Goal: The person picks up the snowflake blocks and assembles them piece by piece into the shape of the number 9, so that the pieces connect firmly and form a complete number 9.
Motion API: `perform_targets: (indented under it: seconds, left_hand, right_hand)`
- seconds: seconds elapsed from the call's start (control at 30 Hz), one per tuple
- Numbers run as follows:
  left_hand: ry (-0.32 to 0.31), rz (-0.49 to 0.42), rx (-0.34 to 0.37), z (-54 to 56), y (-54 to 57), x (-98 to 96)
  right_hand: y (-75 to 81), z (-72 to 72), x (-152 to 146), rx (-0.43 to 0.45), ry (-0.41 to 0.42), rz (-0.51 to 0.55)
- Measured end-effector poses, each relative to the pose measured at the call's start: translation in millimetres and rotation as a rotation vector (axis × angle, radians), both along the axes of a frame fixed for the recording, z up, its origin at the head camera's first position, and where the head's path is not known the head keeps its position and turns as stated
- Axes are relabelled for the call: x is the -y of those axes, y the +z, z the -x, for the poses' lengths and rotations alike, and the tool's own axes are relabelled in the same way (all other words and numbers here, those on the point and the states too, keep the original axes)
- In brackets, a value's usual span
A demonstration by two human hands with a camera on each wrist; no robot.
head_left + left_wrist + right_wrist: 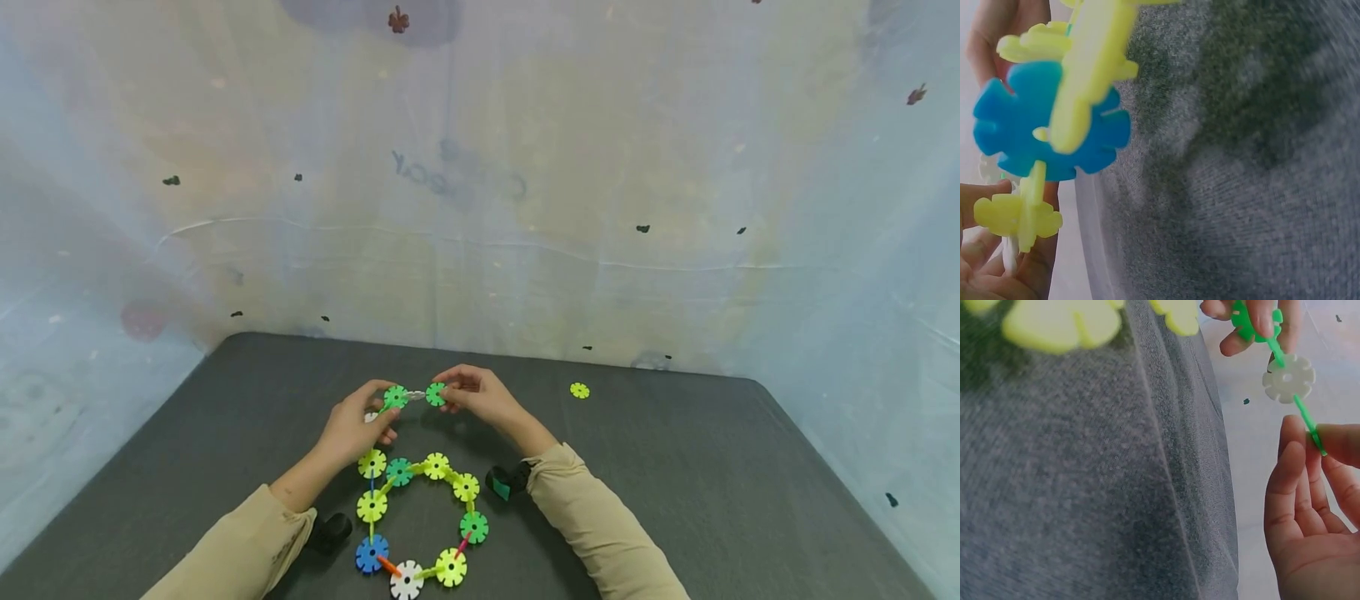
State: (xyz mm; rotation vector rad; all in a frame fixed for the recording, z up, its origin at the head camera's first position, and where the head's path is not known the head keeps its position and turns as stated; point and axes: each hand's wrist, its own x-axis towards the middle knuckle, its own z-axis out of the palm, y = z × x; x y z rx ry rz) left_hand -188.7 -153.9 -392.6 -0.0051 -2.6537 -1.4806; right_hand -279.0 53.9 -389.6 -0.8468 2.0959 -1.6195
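In the head view my left hand [351, 427] pinches a green slotted interlocking disc [396, 397] between thumb and fingers. A second green disc [436, 394] is pinched by my right hand [480, 395]. Between them a white disc [1288, 378] is slotted to both, seen face-on in the right wrist view and nearly edge-on from the head. Another white disc [371, 417] shows partly behind the left fingers. Just below that hand, a yellow disc [372, 463] adjoins a ring of joined discs. A blue disc [1019, 134] with yellow pieces slotted in looms large in the left wrist view.
The ring on the dark table [675, 467] includes a blue disc [372, 553], a white disc [407, 580] and several yellow and green ones. One loose yellow disc [580, 390] lies at the back right. A pale sheet [480, 208] hangs behind the table.
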Motion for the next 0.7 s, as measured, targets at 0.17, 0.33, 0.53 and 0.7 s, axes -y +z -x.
perform_targets:
  seconds: [0.17, 0.33, 0.53, 0.7]
  left_hand:
    - [-0.013, -0.002, -0.010, 0.0, 1.1, -2.2]
    - [0.004, 0.012, -0.019, -0.6, 3.1, -7.6]
    - [0.017, 0.026, -0.065, -1.3, 7.1, -15.6]
    - [0.018, 0.024, -0.070, -1.3, 8.4, -20.2]
  right_hand:
    - [-1.5, 0.4, -1, 0.006, 0.010, 0.014]
    - [-2.1, -0.2, -2, 0.013, -0.026, 0.033]
    - [-1.7, -1.5, -6, 0.040, -0.066, 0.106]
    - [-3.4, -2.7, -8, 0.051, -0.065, 0.158]
